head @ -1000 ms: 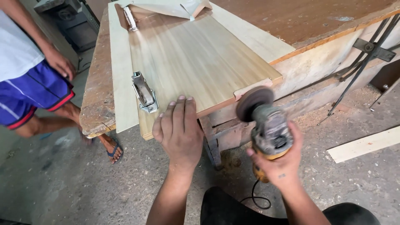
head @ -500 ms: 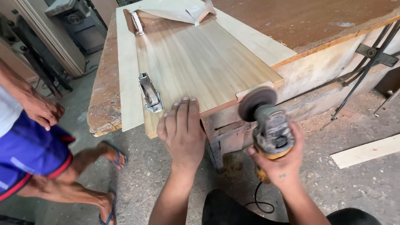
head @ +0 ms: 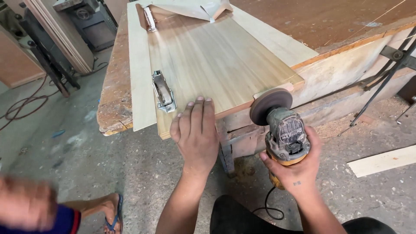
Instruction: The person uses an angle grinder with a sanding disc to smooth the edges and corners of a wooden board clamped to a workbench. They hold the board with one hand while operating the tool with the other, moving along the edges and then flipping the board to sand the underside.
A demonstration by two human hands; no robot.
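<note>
While left hand [head: 196, 134] steadies panel [head: 216, 65] (edge).

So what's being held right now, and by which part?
The right hand grips the angle grinder around its body. The left hand presses flat on the wooden panel.

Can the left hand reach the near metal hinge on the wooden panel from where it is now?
Probably yes. The left hand lies flat on the near edge of the wooden panel, and the hinge sits just beside its fingers with bare wood between. Nothing blocks the way.
</note>
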